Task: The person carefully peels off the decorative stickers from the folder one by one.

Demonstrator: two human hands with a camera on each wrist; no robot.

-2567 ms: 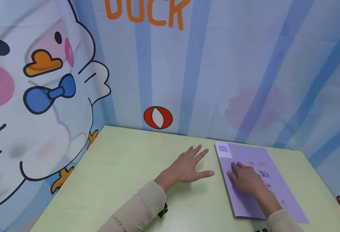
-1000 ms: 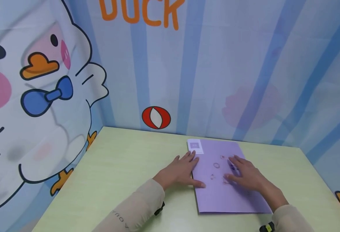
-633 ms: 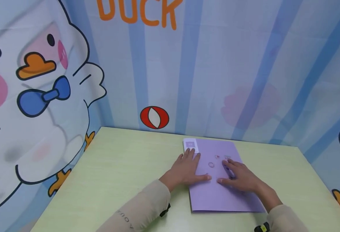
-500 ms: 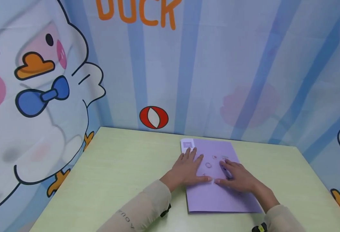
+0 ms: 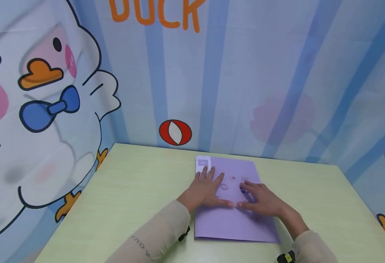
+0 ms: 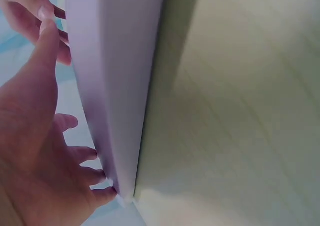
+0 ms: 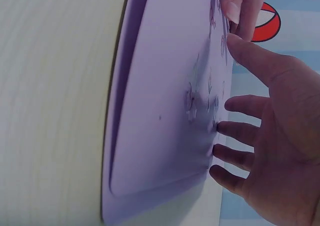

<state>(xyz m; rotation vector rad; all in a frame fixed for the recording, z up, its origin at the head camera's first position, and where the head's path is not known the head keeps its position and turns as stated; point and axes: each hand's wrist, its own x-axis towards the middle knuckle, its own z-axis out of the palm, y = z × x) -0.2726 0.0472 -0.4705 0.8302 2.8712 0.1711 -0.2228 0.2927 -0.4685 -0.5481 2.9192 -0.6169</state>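
Note:
A purple folder [image 5: 228, 226] with a white label [image 5: 203, 163] at its upper left corner lies flat on the table. Small line drawings mark its cover, some of them covered by the hands. My left hand [image 5: 207, 191] spreads its fingers over the folder's left part. The right hand [image 5: 265, 199] rests its fingertips on the right part, thumb tip almost meeting the left thumb. From the left wrist, the thick spine [image 6: 127, 86] shows side-on beside the palm. The right wrist view shows a narrow gap between the front cover [image 7: 155, 136] and the back cover. Neither hand grips anything.
The pale yellow-green table [image 5: 140, 182] extends on both sides of the folder. A striped blue backdrop [image 5: 232, 80] with a cartoon duck [image 5: 48, 146] and a red-and-white ball print [image 5: 175, 132] stands behind and beside it.
The folder has slid left across the table, from the right side toward the middle. My left hand has come from the bare table onto the cover; the right hand has moved left with the folder.

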